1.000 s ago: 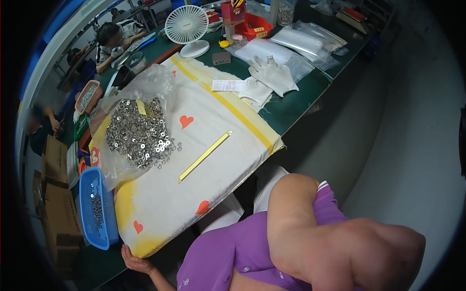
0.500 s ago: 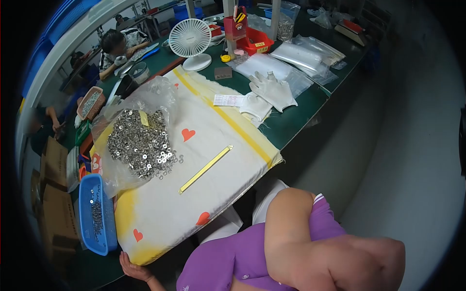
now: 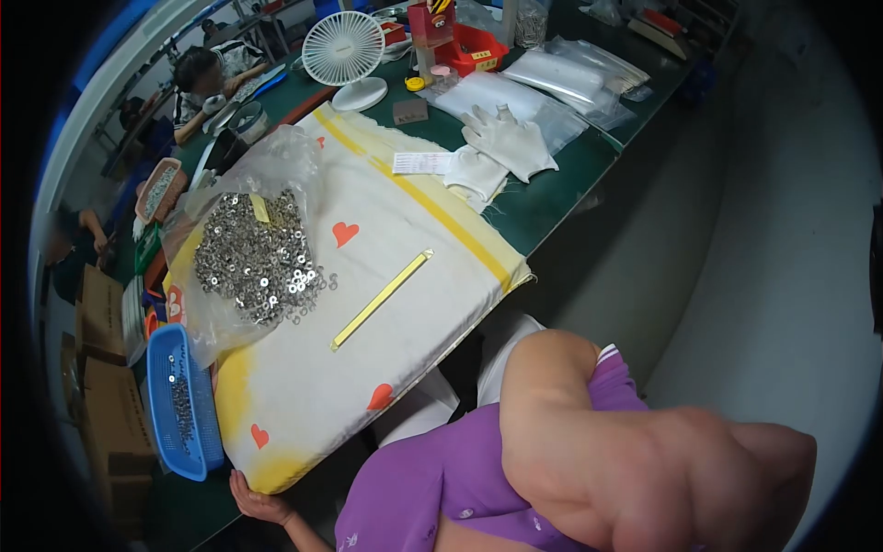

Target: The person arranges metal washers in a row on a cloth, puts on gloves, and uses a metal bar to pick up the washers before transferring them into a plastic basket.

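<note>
Padded cloth (image 3: 303, 396), white with yellow borders and red hearts, on the green tabletop (image 3: 570, 201). Left hand (image 3: 262, 503): at the near left corner, fingers against the edge; whether its grip closes on the fabric or merely rests there cannot be told. Right hand (image 3: 750, 469): raised close to the camera at near right, well apart from the cloth, too blurred for its grip to be read. Yellow strip (image 3: 382, 301): flat on the middle of the cloth. Clear bag (image 3: 204, 333): on the cloth's left part, spread about a heap of metal washers (image 3: 248, 262), some lying loose to the right. Blue basket (image 3: 212, 448): just left of the cloth, small metal pieces inside. White gloves (image 3: 510, 143) and paper slip (image 3: 421, 163): at the far right edge. Fan (image 3: 343, 51): beyond, on the far side.

Handling, as judged: light, flat pressure suits the corner, since a tug could wrinkle the cloth, shift the strip and scatter the loose washers; the wrist is best held clear of the basket.
</note>
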Tool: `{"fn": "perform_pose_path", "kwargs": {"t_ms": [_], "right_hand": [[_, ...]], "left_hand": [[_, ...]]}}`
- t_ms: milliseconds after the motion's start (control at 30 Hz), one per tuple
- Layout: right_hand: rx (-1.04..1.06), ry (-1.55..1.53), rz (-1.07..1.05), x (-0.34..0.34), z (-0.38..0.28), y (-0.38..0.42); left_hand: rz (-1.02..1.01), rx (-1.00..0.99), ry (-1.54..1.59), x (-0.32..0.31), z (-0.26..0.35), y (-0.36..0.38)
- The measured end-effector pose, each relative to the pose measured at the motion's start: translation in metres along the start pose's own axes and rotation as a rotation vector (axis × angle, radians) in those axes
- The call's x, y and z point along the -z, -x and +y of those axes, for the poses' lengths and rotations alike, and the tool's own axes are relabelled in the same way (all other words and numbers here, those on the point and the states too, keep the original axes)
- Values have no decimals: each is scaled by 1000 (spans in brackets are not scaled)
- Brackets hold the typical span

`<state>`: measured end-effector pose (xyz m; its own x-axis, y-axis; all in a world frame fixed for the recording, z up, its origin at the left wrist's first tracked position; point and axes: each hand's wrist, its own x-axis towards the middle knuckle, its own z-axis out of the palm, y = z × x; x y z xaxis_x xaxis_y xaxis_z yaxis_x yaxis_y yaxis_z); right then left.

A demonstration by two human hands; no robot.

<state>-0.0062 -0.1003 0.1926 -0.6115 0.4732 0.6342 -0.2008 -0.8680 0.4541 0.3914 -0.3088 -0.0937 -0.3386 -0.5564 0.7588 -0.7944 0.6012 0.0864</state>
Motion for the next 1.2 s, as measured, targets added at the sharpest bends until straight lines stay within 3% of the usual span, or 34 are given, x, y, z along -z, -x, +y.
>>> {"fn": "perform_pose_path", "kwargs": {"t_ms": [100,167,300,367,400,467,533,700,1200], "right_hand": [[164,-198,-125,-2,25,-9],[666,-350,223,-24,45,-18],[588,-439,249,-26,30,-12],[-51,-72,234,-15,8,-1],[-55,-81,241,-2,-4,-5],[-645,-8,-3,31,-28,-11],[-643,329,-152,71,-2,1],[-934,541,50,124,12,16],[-1020,553,115,140,13,23]], "left_hand": [[-2,-1,-12,0,-2,2],[-4,6,-31,0,-2,3],[-18,6,-51,2,1,2],[-7,17,-35,2,1,2],[-2,22,-46,2,1,1],[1,22,34,2,4,-1],[6,40,19,4,9,-3],[-32,56,-17,4,8,-2],[-23,60,-33,5,12,-2]]}}
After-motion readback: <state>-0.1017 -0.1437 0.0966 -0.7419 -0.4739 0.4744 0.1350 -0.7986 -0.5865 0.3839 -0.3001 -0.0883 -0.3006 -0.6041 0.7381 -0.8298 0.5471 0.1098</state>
